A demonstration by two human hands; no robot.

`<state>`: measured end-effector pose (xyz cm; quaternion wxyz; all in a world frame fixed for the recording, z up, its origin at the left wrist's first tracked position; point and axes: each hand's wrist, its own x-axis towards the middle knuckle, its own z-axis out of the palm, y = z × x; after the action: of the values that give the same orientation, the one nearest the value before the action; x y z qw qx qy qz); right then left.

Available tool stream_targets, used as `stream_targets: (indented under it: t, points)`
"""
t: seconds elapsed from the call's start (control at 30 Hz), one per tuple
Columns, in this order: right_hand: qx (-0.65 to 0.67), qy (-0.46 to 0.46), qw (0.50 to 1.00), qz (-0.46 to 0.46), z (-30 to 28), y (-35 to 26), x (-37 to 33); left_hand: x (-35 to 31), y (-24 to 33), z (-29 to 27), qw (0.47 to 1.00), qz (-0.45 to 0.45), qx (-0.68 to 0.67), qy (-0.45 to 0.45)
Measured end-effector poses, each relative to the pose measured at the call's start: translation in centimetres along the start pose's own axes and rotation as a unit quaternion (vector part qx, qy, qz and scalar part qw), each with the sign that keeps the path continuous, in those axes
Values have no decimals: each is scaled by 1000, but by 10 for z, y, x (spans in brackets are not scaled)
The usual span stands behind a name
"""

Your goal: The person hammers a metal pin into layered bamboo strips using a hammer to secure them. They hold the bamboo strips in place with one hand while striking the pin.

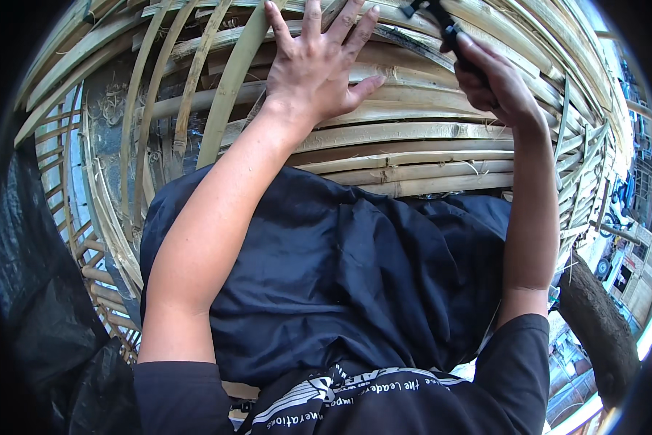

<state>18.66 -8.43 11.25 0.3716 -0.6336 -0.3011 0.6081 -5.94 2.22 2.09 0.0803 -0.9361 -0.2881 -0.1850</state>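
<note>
My left hand [310, 71] lies flat with its fingers spread on split bamboo strips [405, 130] at the top of the view. To its right, my right hand [496, 81] is wrapped round the black handle of a hammer [447, 32]. The hammer's head is raised over the strips near the upper edge and is partly blurred. The strips run crosswise and are woven with upright ones on the left. One wide, greenish upright strip [233, 83] passes just left of my left hand.
Dark cloth [340, 246] covers my lap, against the nearest strips. Black plastic sheeting [43, 304] hangs at the left beside a bamboo lattice [105, 290]. A thick brown log [597, 326] stands at the lower right. Parked vehicles [612, 257] show beyond the weave at far right.
</note>
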Motion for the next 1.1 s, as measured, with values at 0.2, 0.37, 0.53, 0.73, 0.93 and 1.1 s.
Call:
stream_targets:
  t: [0.2,0.37,0.53,0.73,0.93,1.1]
  points:
    - [22,19,999,-22,-4,2,2,1,0,-2,1000,2,-1,-1]
    - [-90,-7,996,-5,2,-2,-5,0,-2,4,999,3,40,-15]
    - [-43,13,999,-17,3,-4,-4,0,-2,4,1000,5,13,-6]
    - [21,13,999,-25,-1,-9,1,1,-1,2,1000,6,1,2]
    - [-74,39,996,-30,8,-10,-2,0,-1,-1,1000,9,10,6]
    - [-152,0,988,-16,21,-17,-15,0,-1,-2,1000,5,4,1]
